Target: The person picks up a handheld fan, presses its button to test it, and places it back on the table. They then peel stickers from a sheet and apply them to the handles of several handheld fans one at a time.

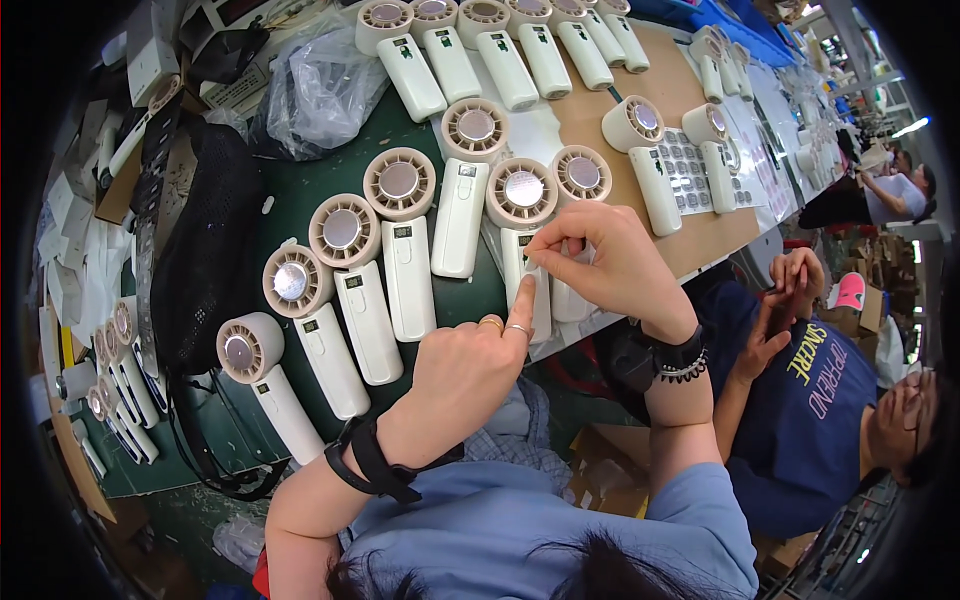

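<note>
In front of me lies a white handheld fan (522,195) with a beige round head and a small display on its handle. My right hand (600,255) bends over this handle, thumb and index finger pinched together at the display. Whatever is between those fingertips is too small to make out. My left hand (470,360) comes from below, its index finger stretched out and touching the same handle; the other fingers curl under, and its thumb is hidden. Directly right lies another fan (580,172), its handle partly covered by my right hand. To the left is a fan (460,215) lying alongside.
Several more fans (345,235) lie in a slanting row on the green table (320,165). Others line the back (500,65). A sheet of small grey stickers (690,165) lies right, beside a co-worker in a navy shirt (800,400). A black mesh bag (205,240) lies left.
</note>
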A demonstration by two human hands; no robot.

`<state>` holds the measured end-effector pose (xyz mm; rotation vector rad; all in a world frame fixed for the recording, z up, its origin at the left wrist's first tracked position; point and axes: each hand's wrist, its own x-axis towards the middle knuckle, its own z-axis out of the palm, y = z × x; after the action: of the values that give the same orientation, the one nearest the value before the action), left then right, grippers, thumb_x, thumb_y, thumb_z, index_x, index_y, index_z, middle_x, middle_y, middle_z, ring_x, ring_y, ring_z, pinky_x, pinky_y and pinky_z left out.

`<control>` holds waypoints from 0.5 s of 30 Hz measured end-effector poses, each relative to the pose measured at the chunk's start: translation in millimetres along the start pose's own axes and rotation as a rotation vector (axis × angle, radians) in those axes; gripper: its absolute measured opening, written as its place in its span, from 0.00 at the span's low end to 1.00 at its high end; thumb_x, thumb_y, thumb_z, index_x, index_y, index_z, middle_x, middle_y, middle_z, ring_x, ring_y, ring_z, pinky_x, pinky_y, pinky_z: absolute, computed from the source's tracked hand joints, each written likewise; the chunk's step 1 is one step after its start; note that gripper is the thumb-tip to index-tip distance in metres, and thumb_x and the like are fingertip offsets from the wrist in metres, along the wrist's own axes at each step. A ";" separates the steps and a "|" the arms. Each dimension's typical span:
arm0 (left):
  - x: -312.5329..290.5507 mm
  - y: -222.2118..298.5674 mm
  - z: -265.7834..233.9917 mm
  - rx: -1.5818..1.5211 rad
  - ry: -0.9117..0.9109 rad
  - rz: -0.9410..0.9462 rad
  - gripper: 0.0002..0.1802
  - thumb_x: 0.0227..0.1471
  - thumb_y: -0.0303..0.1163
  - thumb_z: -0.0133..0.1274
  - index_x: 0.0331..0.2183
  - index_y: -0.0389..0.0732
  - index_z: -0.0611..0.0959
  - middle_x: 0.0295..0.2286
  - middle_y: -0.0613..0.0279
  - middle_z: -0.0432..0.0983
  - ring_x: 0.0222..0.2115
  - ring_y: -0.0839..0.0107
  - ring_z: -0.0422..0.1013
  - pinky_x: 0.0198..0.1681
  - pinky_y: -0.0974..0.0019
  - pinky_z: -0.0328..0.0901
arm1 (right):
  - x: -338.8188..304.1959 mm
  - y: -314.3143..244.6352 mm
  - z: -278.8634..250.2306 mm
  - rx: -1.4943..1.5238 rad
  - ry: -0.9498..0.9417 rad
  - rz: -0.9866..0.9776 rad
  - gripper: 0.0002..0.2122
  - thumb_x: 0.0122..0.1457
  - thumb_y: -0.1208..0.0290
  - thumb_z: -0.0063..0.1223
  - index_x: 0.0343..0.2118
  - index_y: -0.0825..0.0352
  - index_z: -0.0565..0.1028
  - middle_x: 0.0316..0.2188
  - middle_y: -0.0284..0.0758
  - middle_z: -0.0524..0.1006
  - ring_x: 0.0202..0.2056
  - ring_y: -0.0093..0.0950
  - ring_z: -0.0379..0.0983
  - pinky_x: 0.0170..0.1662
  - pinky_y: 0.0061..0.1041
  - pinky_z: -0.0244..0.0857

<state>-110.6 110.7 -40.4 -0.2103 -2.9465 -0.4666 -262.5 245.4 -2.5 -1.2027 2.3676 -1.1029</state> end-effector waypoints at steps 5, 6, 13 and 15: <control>-0.3 -0.7 0.3 -0.010 0.002 0.006 0.29 0.53 0.36 0.56 0.56 0.39 0.72 0.15 0.68 0.70 0.14 0.73 0.69 0.15 0.67 0.62 | 6.6 -1.9 -4.2 -0.020 -0.062 0.007 0.03 0.49 0.77 0.61 0.27 0.69 0.80 0.20 0.33 0.75 0.23 0.21 0.70 0.27 0.21 0.63; -0.7 -0.7 0.1 -0.009 0.002 0.007 0.29 0.53 0.36 0.56 0.56 0.39 0.72 0.16 0.68 0.70 0.14 0.73 0.70 0.15 0.67 0.62 | 7.7 -2.6 -4.8 -0.020 -0.087 0.024 0.03 0.49 0.77 0.61 0.28 0.69 0.80 0.21 0.33 0.75 0.23 0.22 0.70 0.28 0.21 0.64; -0.6 -2.0 0.7 -0.014 0.001 0.013 0.28 0.53 0.35 0.55 0.56 0.39 0.72 0.16 0.68 0.70 0.14 0.72 0.70 0.15 0.66 0.62 | 9.0 -2.0 -3.3 -0.099 -0.079 -0.032 0.03 0.49 0.78 0.61 0.27 0.69 0.80 0.21 0.34 0.76 0.24 0.24 0.71 0.29 0.23 0.65; 0.1 -1.9 -0.5 -0.018 -0.010 0.012 0.28 0.54 0.35 0.55 0.56 0.39 0.72 0.16 0.68 0.71 0.14 0.72 0.70 0.15 0.66 0.62 | 6.4 -1.4 -1.8 -0.145 -0.024 -0.103 0.03 0.48 0.79 0.61 0.27 0.69 0.81 0.21 0.34 0.76 0.25 0.25 0.72 0.30 0.23 0.65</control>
<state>-110.9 108.7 -40.4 -0.2335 -2.9504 -0.4917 -266.6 240.8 0.4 -1.3923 2.4276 -0.9547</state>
